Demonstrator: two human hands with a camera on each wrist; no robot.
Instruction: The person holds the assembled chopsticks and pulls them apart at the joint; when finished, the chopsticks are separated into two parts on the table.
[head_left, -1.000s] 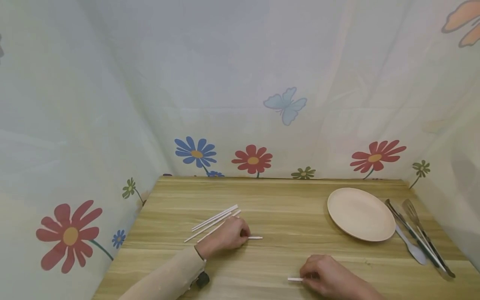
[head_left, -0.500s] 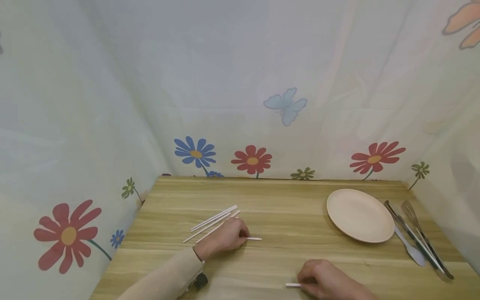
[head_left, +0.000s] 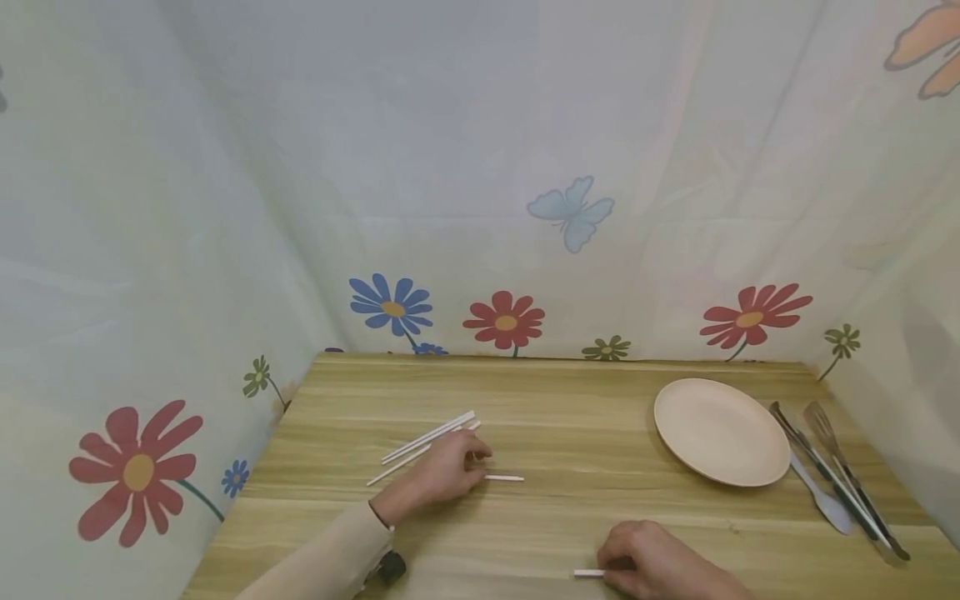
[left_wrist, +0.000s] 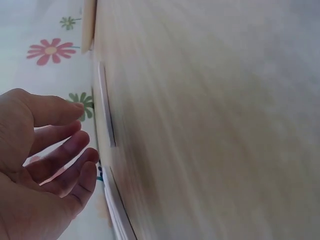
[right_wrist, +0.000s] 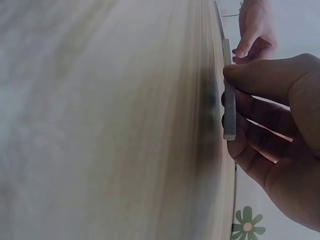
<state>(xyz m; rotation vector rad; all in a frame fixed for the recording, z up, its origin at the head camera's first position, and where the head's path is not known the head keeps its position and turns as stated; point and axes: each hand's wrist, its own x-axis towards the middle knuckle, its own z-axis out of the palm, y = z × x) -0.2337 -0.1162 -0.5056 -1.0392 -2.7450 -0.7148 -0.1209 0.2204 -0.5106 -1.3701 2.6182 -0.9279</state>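
Note:
My left hand (head_left: pixel 442 468) hovers low over the left part of the wooden table, fingers loosely bent and apart from one another. Just off its fingertips lies a thin white stick (head_left: pixel 505 477); the left wrist view shows a gap between that hand and the stick (left_wrist: pixel 106 105). Behind the hand, several more white sticks (head_left: pixel 429 437) lie slanted side by side, partly covered by it. Nearer the front edge, my right hand (head_left: pixel 660 557) pinches a short white stick (right_wrist: pixel 229 112) between thumb and fingers, close over the table, one end (head_left: pixel 587 573) pointing left.
A round beige plate (head_left: pixel 722 431) sits at the back right of the table (head_left: pixel 555 400). Beside it lie a pale spoon (head_left: pixel 825 504), a dark fork (head_left: pixel 825 425) and long metal tongs-like cutlery. Flower-printed curtains (head_left: pixel 480 250) enclose the table's back and sides.
My left hand has loosened its fingers from the white stick and drawn slightly left, leaving the stick on the table. My right hand, still pinching its stick, has shifted slightly toward the front.

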